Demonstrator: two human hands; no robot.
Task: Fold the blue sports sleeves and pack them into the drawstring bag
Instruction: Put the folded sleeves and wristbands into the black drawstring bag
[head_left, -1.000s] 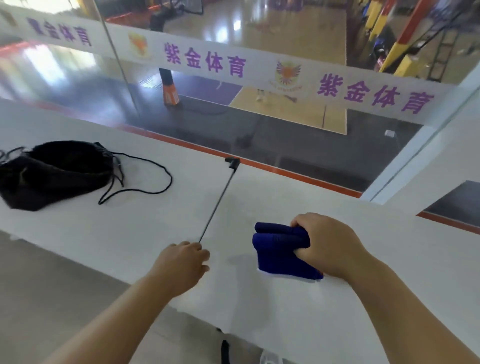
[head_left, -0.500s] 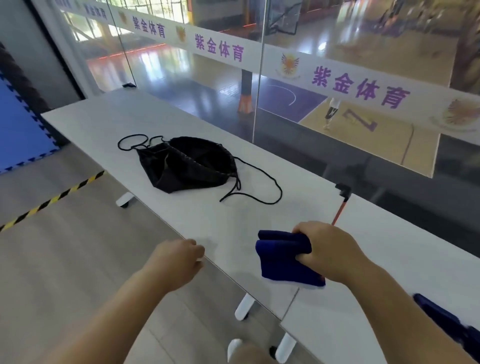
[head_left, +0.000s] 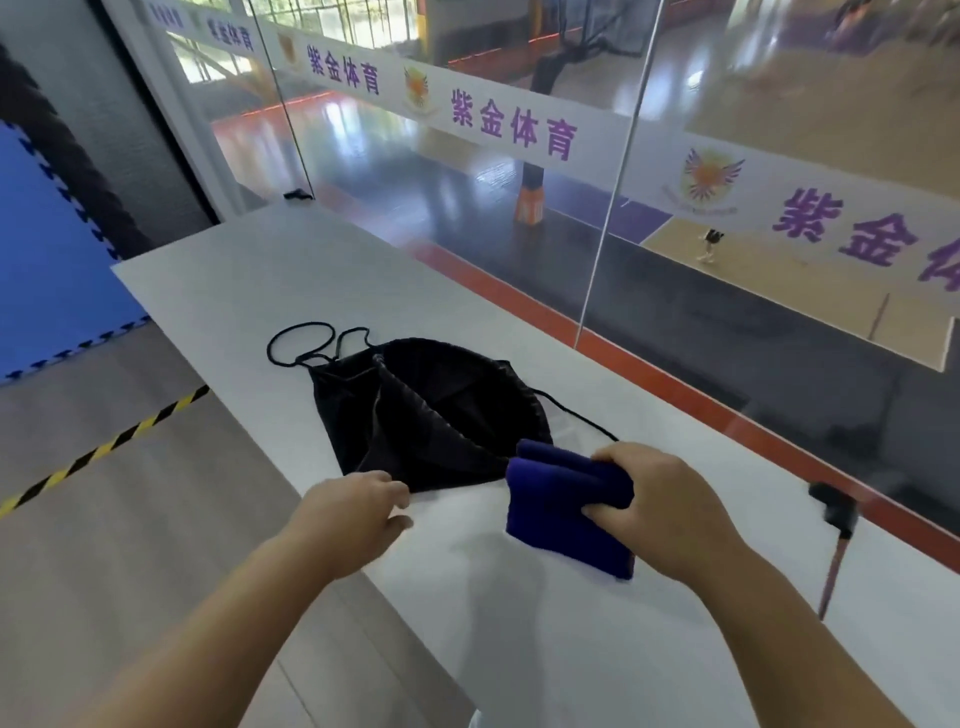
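Observation:
A folded blue sports sleeve (head_left: 558, 512) is gripped in my right hand (head_left: 670, 512), held just above the white table (head_left: 270, 291). The sleeve's upper left corner sits right at the near edge of the black drawstring bag (head_left: 431, 410). That bag lies flat on the table with its mouth gaping toward me and its cords trailing to the left and right. My left hand (head_left: 353, 514) is at the bag's near left corner, fingers curled and slightly apart, touching or almost touching the fabric; whether it has hold of the bag I cannot tell.
A glass wall with a white banner of purple characters (head_left: 514, 124) runs along the table's far side. A black clamp with a red rod (head_left: 836, 525) sits at the right by the table seam. Floor with a yellow-black stripe (head_left: 104, 447) lies to the left.
My view and both hands have shifted left toward the bag. My right hand carried the folded sleeve up to the bag's mouth, and my left hand reached the bag's near corner.

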